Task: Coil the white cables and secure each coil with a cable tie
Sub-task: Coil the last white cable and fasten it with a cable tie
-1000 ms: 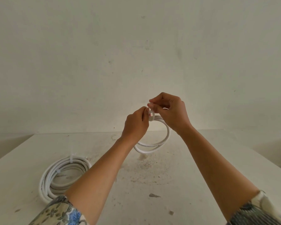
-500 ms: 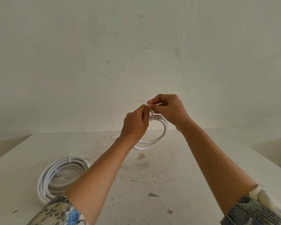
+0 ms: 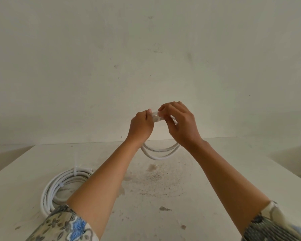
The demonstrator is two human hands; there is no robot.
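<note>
I hold a small coil of white cable in the air above the table, its lower loops hanging between my wrists. My left hand grips the top of the coil. My right hand pinches a pale cable tie wrapped round the coil's top, right beside my left fingertips. The upper part of the coil is hidden behind both hands. A second, larger white cable coil lies flat on the table at the left, bound with white ties, partly covered by my left forearm.
The white table is dusty, with grit and small debris in its middle. Its back edge meets a plain pale wall. The table's left and right edges slope away toward the floor.
Both hands have lifted the small coil slightly and drawn closer together. My right fingers shifted onto the tie at the coil's top.
</note>
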